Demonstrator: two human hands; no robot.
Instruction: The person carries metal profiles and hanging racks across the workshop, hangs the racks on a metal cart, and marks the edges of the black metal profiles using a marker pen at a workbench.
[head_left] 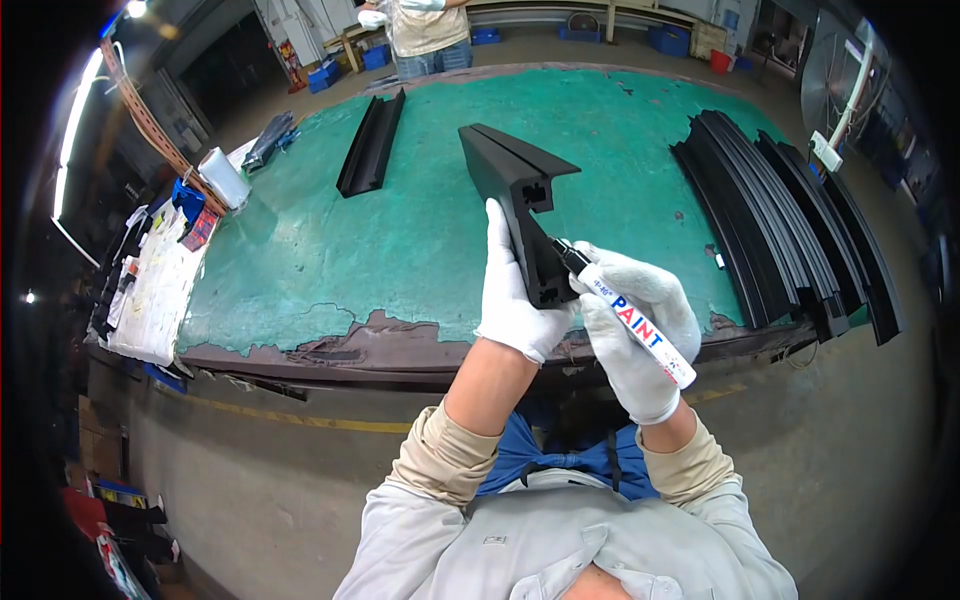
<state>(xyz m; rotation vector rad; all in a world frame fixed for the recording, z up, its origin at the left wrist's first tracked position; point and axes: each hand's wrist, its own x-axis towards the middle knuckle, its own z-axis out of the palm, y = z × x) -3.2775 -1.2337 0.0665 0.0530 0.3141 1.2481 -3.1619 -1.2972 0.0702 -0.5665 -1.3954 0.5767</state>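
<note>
My left hand (516,305), in a white glove, is closed around the near end of a black extruded profile (492,172). The profile is tilted up off the table, with its cut end facing me. In my gloved right hand (645,325) is a white paint marker (640,330) with "PAINT" printed on its barrel. The marker's dark tip points at the cut end of the profile; whether it touches there I cannot tell.
Beneath the work lies a green-topped table (280,260) with a worn, peeling front edge. Several black profiles (745,200) are stacked at the right, and one shorter profile (371,145) lies at the back left. A plastic-wrapped roll (225,178) stands at the left. Another person (430,40) is beyond the table.
</note>
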